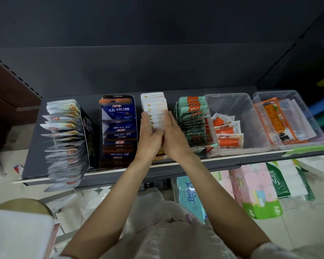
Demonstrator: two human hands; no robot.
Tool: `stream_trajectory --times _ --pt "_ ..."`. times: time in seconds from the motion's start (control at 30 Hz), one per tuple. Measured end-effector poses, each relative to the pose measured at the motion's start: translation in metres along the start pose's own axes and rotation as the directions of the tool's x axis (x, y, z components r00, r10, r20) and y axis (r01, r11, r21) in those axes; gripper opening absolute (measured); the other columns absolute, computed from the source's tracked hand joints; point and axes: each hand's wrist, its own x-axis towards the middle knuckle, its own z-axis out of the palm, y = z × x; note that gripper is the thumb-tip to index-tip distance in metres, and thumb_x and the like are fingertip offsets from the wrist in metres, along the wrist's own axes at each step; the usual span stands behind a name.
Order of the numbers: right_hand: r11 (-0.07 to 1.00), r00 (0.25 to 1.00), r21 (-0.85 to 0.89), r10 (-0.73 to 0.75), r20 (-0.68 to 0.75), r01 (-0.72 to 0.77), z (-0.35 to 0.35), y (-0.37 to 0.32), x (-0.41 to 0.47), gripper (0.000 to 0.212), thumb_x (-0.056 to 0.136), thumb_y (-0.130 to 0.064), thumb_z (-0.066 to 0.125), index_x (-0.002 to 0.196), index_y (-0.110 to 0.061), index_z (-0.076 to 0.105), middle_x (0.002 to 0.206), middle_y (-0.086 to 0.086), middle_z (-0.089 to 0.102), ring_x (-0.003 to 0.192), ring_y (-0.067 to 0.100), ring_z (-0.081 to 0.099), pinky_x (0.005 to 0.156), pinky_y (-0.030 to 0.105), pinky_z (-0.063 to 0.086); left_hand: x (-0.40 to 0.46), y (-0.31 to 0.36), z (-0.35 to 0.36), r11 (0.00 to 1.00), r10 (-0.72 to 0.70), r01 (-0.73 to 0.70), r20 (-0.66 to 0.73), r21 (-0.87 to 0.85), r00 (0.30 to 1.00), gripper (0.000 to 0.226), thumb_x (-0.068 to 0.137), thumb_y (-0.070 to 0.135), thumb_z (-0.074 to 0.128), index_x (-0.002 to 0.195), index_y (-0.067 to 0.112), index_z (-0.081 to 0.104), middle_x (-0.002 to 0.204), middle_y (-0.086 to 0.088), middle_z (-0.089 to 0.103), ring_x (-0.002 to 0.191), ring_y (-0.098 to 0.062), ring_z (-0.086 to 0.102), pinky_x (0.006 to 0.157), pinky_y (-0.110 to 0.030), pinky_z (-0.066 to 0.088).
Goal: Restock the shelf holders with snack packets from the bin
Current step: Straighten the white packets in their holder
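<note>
Hands, left (pixel 149 136) and right (pixel 173 136), flank the white packets (pixel 154 107) right of the blue box (pixel 119 128), fingers straight, pressing. Likely squaring the row; next, more packets.

Left hand (pixel 148 133) and right hand (pixel 173 135) side by side, fingers straight.

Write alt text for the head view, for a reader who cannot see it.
Two hands, left and right, press flat against either side of a row of white packets on a dark shelf. Silver packets and blue packets stand to the left, green packets and two clear bins to the right.
</note>
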Motion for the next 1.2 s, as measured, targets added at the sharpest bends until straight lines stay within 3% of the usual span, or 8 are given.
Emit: stream_trajectory --times 0.1,0.27,0.43,0.57,0.73,0.9,1.07,1.2 --pt "0.991 0.999 0.13 0.03 -0.013 -0.028 0.001 -0.004 -0.005 0.077 0.095 -0.011 0.049 0.15 -0.004 -0.004 0.159 0.011 0.006 0.146 0.021 0.011 0.115 0.032 0.02 -0.005 0.004 0.004 0.995 -0.056 0.055 -0.014 -0.079 0.998 0.08 0.088 -0.003 0.042 0.152 0.026 0.003 0.154 0.005 0.027 0.137 -0.007 0.033 0.116 -0.036 0.027" --pt "0.98 0.947 0.197 0.088 -0.308 -0.027 0.017 -0.001 -0.002 0.053 0.094 -0.013 0.053 0.143 -0.008 0.033 0.127 0.011 0.057 0.109 0.024 0.06 0.087 0.033 0.052 -0.007 0.001 0.008 0.978 -0.076 0.055 -0.097 -0.203 0.992 0.071 0.093 -0.004 0.035 0.152 0.024 0.007 0.145 0.008 0.039 0.121 -0.004 0.047 0.107 -0.026 0.038" --pt "0.989 0.941 -0.128 0.029 -0.336 -0.076 0.029 0.0 0.002 0.069 0.09 -0.014 0.061 0.147 -0.006 0.024 0.137 0.016 0.047 0.104 0.031 0.063 0.071 0.038 0.055 -0.011 -0.001 0.01 0.987 -0.06 0.04 -0.127 -0.156 0.99 0.056 0.095 -0.005 0.035 0.138 0.031 0.031 0.114 0.022 0.052 0.097 0.015 0.053 0.087 -0.007 0.045" --pt "0.97 0.954 -0.237 -0.025 -0.298 -0.049 0.029 0.0 0.0 0.08 0.085 -0.011 0.066 0.149 -0.013 0.017 0.14 0.016 0.041 0.102 0.031 0.063 0.063 0.036 0.055 -0.01 -0.006 0.008 0.992 -0.059 0.043 -0.141 -0.115 0.988 0.055 0.094 -0.005 0.038 0.115 0.046 0.04 0.108 0.029 0.053 0.094 0.021 0.054 0.08 -0.007 0.045" --pt "0.954 0.974 -0.295 -0.007 -0.227 -0.062 0.019 -0.001 0.003 0.077 0.092 -0.011 0.057 0.15 -0.014 0.007 0.141 0.018 0.032 0.104 0.031 0.058 0.07 0.034 0.051 -0.01 -0.007 0.008 0.99 -0.087 0.068 -0.156 -0.125 0.984 0.05 0.096 -0.001 0.038 0.119 0.043 0.033 0.1 0.033 0.05 0.087 0.019 0.052 0.076 -0.011 0.046" --pt "0.927 0.973 -0.369 -0.019 -0.23 -0.069 0.02 -0.002 0.014 0.075 0.094 -0.011 0.053 0.15 -0.007 0.003 0.124 0.017 0.042 0.101 0.029 0.057 0.064 0.031 0.047 -0.009 -0.009 0.006 0.993 -0.101 0.091 -0.136 -0.075 0.986 0.063 0.095 -0.001 0.038 0.144 0.037 0.028 0.11 0.028 0.052 0.111 -0.002 0.055 0.098 -0.031 0.047" --pt "0.97 0.969 -0.233 0.002 -0.246 -0.061 0.021 0.003 0.011 0.082 0.092 -0.017 0.057 0.15 -0.009 -0.001 0.126 0.013 0.043 0.104 0.026 0.056 0.071 0.033 0.049 -0.005 -0.013 0.004 0.998 -0.07 0.069 -0.107 -0.009 0.992 0.064 0.089 0.0 0.041 0.141 0.037 0.034 0.131 0.012 0.054 0.121 -0.009 0.052 0.102 -0.041 0.046" --pt "0.996 0.978 0.018 0.089 -0.187 -0.087 0.02 0.006 0.006 0.082 0.09 -0.014 0.06 0.15 -0.007 0.004 0.143 0.013 0.037 0.122 0.027 0.047 0.095 0.036 0.044 -0.006 -0.009 0.002 0.99 -0.109 0.097 -0.123 -0.102 0.986 0.069 0.094 -0.003 0.039 0.151 0.026 0.015 0.147 0.005 0.041 0.132 -0.011 0.041 0.111 -0.036 0.036"
